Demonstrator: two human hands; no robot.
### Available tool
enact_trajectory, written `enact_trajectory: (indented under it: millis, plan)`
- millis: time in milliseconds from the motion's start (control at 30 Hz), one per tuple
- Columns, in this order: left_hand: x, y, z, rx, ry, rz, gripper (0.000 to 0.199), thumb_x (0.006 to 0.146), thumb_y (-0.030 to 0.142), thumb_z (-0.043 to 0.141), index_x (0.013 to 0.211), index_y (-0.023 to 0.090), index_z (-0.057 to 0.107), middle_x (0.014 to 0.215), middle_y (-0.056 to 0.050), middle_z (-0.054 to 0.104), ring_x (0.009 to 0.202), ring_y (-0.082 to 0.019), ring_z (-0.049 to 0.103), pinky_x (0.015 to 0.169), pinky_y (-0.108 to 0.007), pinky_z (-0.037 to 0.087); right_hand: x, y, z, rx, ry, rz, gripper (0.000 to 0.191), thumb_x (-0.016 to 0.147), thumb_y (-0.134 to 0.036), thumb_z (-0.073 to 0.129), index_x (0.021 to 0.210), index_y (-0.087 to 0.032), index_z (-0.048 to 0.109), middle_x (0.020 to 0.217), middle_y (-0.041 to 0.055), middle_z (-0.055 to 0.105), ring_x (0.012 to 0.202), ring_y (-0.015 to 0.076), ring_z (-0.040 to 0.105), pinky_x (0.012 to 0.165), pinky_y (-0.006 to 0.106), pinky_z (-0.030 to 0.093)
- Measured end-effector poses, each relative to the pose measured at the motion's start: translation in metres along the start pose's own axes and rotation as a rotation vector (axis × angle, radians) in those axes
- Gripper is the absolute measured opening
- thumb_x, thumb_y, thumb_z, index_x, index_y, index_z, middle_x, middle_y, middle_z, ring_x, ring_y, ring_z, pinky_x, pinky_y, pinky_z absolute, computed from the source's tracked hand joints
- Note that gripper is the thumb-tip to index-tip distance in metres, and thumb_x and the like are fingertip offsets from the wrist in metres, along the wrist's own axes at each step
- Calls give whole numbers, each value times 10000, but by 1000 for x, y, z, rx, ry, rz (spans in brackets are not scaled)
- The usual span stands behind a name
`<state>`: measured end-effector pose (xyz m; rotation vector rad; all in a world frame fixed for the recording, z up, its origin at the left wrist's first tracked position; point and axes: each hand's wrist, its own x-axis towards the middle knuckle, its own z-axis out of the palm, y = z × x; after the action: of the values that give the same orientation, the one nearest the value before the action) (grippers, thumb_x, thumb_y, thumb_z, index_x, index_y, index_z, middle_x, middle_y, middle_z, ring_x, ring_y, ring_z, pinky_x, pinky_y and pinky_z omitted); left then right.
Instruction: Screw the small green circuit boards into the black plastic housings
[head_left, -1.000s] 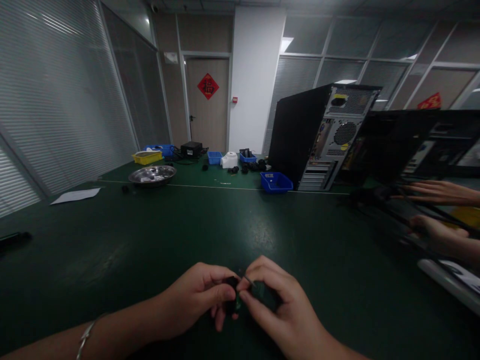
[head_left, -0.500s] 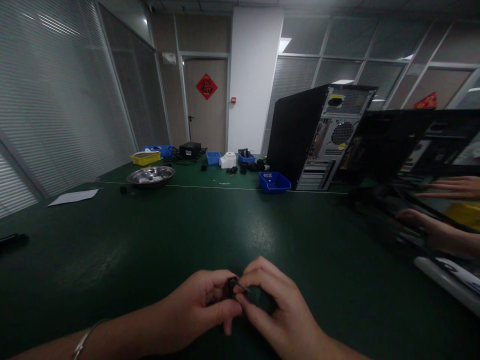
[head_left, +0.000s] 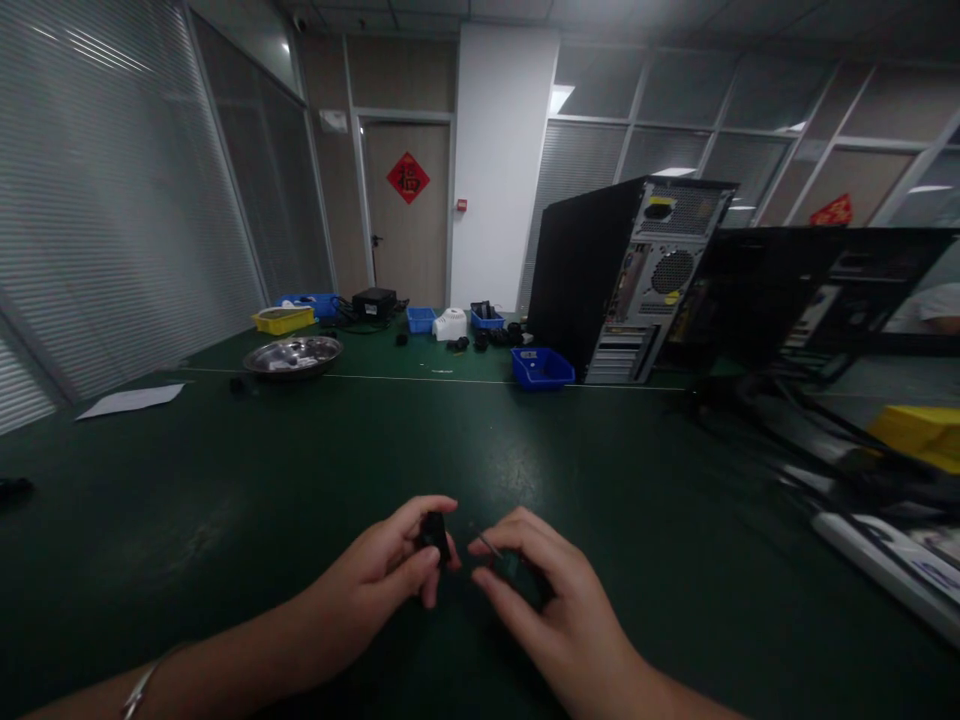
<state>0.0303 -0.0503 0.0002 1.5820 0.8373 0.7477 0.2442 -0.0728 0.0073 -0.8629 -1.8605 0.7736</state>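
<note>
My left hand (head_left: 390,560) pinches a small black part (head_left: 434,532) between thumb and fingers, low in the middle of the view. Just to its right, my right hand (head_left: 551,590) is curled around a small screwdriver (head_left: 490,544). Its thin metal shaft points up and left, and its dark greenish handle lies mostly hidden inside the fingers. A narrow gap separates the screwdriver from the black part. Both hands are held above the dark green table (head_left: 315,470).
A metal dish (head_left: 292,358) and paper (head_left: 129,401) lie left. Farther back are a yellow tray (head_left: 283,320), a white device (head_left: 451,325) and a blue bin (head_left: 543,369). A computer tower (head_left: 581,275) stands behind; cables (head_left: 780,425) and a yellow bin (head_left: 919,435) are right.
My left hand has drawn away leftward with the black part, parting it from the screwdriver. Another person's hands at the right have left the view. The camera has shifted slightly.
</note>
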Motion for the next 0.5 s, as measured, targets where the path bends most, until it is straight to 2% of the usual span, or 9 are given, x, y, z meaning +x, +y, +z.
enact_trajectory:
  millis: [67, 167, 300, 400, 500]
  plan:
    - [-2, -3, 0, 55, 13, -10, 420, 961, 345, 455, 1365, 245, 399, 1012, -60, 619, 783, -182, 572, 755, -351, 459, 1, -1, 0, -12, -3, -1, 148, 871, -91, 630, 950, -208, 674, 875, 18, 656, 809, 154, 627, 720, 239, 473]
    - [-4, -2, 2, 117, 9, -15, 412, 964, 374, 454, 1357, 256, 418, 1018, -61, 631, 802, -189, 579, 772, -354, 461, 2, -1, 1, -28, -7, -2, 129, 866, -98, 627, 933, -194, 680, 860, 30, 665, 796, 163, 634, 710, 246, 478]
    - [2, 4, -8, 6, 45, 0, 381, 938, 387, 510, 1296, 258, 497, 998, -45, 645, 708, -159, 566, 698, -311, 464, 1, 0, 0, -57, -7, -5, 115, 835, -110, 624, 910, -166, 689, 828, 56, 676, 765, 181, 647, 680, 262, 483]
    - [11, 7, -29, -58, 184, 22, 326, 896, 353, 581, 1186, 206, 590, 916, -47, 670, 625, -142, 538, 620, -277, 443, 0, 1, -1, -79, -10, 2, 106, 827, -127, 623, 900, -152, 696, 810, 65, 674, 753, 187, 649, 666, 266, 476]
    - [21, 6, -60, -138, 440, 36, 313, 892, 284, 584, 1182, 170, 609, 865, -55, 688, 620, -145, 539, 601, -259, 446, -1, 1, -2, -76, -12, 25, 109, 837, -128, 625, 917, -157, 694, 833, 64, 678, 775, 186, 651, 688, 267, 475]
